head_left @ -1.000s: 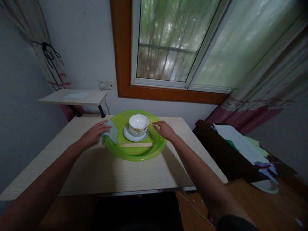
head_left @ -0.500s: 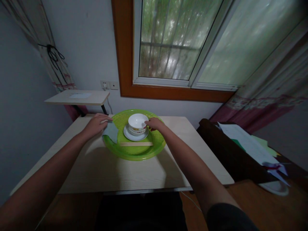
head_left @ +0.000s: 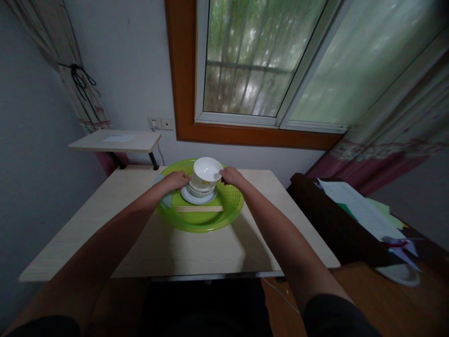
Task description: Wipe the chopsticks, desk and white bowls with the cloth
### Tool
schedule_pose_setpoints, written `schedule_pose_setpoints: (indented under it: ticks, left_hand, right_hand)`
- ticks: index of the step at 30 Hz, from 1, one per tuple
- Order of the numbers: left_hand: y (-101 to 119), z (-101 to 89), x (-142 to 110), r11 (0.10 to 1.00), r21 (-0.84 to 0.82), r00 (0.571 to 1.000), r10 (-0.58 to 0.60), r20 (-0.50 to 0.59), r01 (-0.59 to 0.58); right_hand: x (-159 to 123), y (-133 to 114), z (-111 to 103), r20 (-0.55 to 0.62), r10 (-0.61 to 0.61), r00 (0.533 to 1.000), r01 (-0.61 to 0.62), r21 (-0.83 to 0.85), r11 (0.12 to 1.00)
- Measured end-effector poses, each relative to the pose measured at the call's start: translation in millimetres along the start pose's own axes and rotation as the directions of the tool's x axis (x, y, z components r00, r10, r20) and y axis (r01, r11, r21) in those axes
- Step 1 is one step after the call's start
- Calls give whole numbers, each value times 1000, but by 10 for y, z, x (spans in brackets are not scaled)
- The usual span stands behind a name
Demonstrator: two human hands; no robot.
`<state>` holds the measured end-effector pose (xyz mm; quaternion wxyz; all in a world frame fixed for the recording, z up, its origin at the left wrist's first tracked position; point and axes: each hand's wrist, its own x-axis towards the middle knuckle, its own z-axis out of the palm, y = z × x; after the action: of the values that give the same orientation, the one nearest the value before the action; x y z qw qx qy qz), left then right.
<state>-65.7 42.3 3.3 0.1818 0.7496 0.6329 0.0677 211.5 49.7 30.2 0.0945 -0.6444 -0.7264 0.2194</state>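
Note:
My right hand (head_left: 231, 177) pinches the right rim of a white bowl (head_left: 208, 169), which is raised and tilted above the other bowls. At the left of the stack, my left hand (head_left: 177, 180) has its fingers closed at the rim of a lower bowl (head_left: 201, 188); the exact hold is partly hidden. These bowls rest on a white plate (head_left: 199, 199) inside a round green plastic basket (head_left: 206, 227). In front of the plate lie several pale chopsticks (head_left: 199, 209), side by side. A greyish cloth (head_left: 167, 200) drapes over the basket's left side, partly behind my left hand.
The basket stands on a light wooden table (head_left: 140, 262). A small raised shelf (head_left: 115, 140) with a paper on it is at the back left, beside wall sockets (head_left: 160, 123). To the right is a dark brown piece of furniture (head_left: 326, 224) with papers (head_left: 361, 206) on top.
My left hand has left the cloth at the basket's left edge and moved right to the bowls. My right hand has lifted the top bowl off the stack, slightly up and right.

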Motion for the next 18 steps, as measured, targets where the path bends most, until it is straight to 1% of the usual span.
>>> schedule_pose_setpoints:
  ticks: [3, 6, 8, 11, 14, 16, 18]
  left_hand:
    - [80, 69, 118, 1000, 10, 999, -12, 40, 11]
    - [156, 94, 216, 998, 61, 1000, -19, 23, 17]
    - [212, 90, 255, 994, 107, 999, -39, 27, 36]
    - [290, 67, 278, 982, 168, 992, -96, 78, 82]
    - [339, 43, 277, 979, 177, 986, -121, 116, 99]
    - [350, 31, 268, 984, 147, 985, -120, 121, 102]
    - [341, 21, 256, 988, 124, 991, -102, 88, 90]
  right_hand:
    - [-103, 107, -208, -12, -6, 1000, 6, -7, 1000]
    - [-244, 209, -384, 24, -8, 1000, 8, -12, 1000]
    - [-350, 261, -446, 53, -23, 998, 24, -26, 999]
    - [-501, 305, -451, 96, -63, 993, 72, -93, 993]
    - [-615, 306, -396, 129, -123, 984, 147, -195, 970]
    - [-663, 290, -360, 131, -154, 979, 185, -268, 945]
    - [-687, 272, -339, 133, -173, 976, 208, -321, 924]
